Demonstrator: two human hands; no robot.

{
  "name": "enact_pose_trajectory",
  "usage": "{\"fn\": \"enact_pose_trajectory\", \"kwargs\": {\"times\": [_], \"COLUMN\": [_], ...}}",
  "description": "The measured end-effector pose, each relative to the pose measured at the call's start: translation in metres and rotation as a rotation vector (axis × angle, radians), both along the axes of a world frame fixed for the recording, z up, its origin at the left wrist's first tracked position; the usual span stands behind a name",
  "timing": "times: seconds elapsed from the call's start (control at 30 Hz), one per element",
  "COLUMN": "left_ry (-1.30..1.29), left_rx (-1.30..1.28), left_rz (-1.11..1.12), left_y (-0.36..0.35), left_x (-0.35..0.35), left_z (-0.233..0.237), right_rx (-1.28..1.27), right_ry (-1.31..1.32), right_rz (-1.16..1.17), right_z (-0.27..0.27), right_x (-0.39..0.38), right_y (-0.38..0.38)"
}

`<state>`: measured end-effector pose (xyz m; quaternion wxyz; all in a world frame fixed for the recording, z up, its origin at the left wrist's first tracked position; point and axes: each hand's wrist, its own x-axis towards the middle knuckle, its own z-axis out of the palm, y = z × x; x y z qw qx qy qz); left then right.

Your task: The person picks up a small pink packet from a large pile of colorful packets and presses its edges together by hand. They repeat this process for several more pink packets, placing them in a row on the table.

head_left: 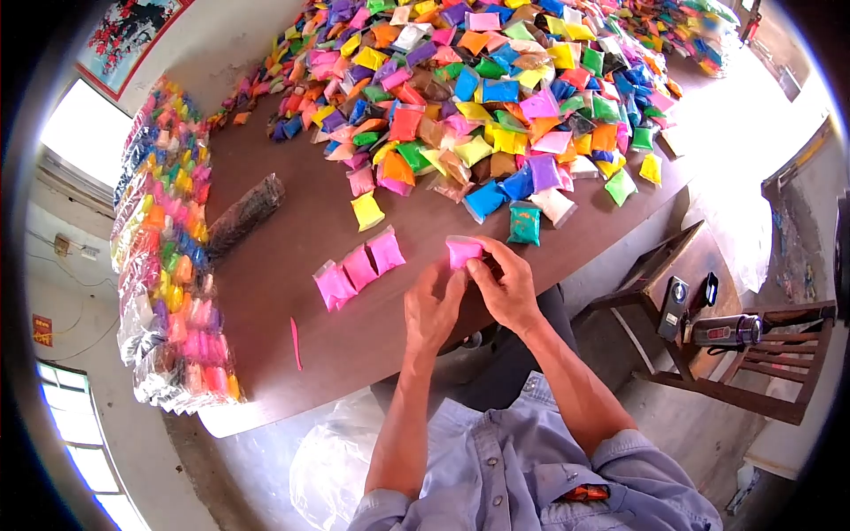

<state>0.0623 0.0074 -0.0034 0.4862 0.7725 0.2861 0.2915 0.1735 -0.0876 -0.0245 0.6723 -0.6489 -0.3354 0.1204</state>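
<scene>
Head view: left hand [432, 305] and right hand [508, 288] grip one pink-filled packet [462, 251]; left of the fingers [502, 254], three pink-filled bags [359, 267].

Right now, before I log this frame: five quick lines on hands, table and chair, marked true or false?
1. The right hand grips a pink packet. True.
2. Five pink packets lie in the row left of the hands. False: the row has three.
3. A pink stick lies on the table. True.
4. The flask stands upright on the table. False: the flask lies on its side at the chair.
5. The big heap holds packets of many colours. True.
</scene>
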Motion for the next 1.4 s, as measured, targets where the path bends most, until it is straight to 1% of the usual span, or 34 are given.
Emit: {"fn": "enact_pose_trajectory", "kwargs": {"times": [0.2,0.23,0.3,0.43,0.5,0.6,0.7,0.8,0.93,1.0,1.03,1.1,1.23,1.3,1.33,1.4], "left_ry": [0.061,0.059,0.042,0.029,-0.063,-0.131,-0.059,-0.029,-0.075,-0.211,-0.210,-0.121,-0.088,-0.080,-0.080,-0.080], "left_rx": [-0.018,-0.019,-0.038,-0.035,-0.043,-0.078,-0.025,-0.030,-0.008,-0.205,-0.205,-0.150,-0.064,-0.050,-0.050,-0.148], "left_rz": [0.018,0.021,0.006,0.004,0.022,0.055,0.084,0.108,0.119,0.113,0.113,0.144,0.171,0.151,0.152,0.151], "left_y": [0.002,0.002,0.001,-0.004,-0.005,-0.003,0.001,0.000,-0.001,-0.002,-0.002,-0.001,0.003,0.003,0.002,0.000], "left_x": [-0.003,-0.004,-0.003,-0.002,-0.002,-0.002,-0.006,-0.006,-0.005,-0.005,-0.006,-0.007,-0.009,-0.010,-0.010,-0.008], "left_z": [-0.004,-0.007,-0.011,-0.001,0.000,-0.005,-0.014,-0.016,-0.019,-0.018,-0.017,-0.013,-0.023,-0.020,-0.018,-0.012], "right_rx": [-0.074,-0.075,-0.001,-0.013,-0.047,-0.035,-0.028,-0.046,-0.018,-0.027,-0.027,-0.090,-0.120,-0.077,-0.078,-0.102], "right_ry": [0.045,0.043,0.151,0.166,0.014,-0.029,-0.061,-0.064,-0.058,-0.066,-0.065,-0.076,-0.052,0.064,0.064,0.042], "right_rz": [0.040,0.043,0.043,0.040,0.021,0.034,0.045,0.021,0.033,0.031,0.032,0.040,0.029,0.033,0.034,0.047], "right_z": [0.011,0.010,0.007,0.009,0.007,0.001,0.003,0.009,0.004,0.004,0.005,0.007,0.011,0.006,0.005,0.003], "right_x": [-0.002,-0.002,-0.002,-0.002,0.000,0.002,0.001,-0.001,0.001,0.000,0.000,0.000,-0.004,-0.005,-0.005,-0.002], "right_y": [-0.002,-0.001,0.000,-0.003,-0.003,-0.002,0.000,0.000,0.000,-0.001,-0.001,-0.002,0.000,0.001,0.001,-0.001]}}
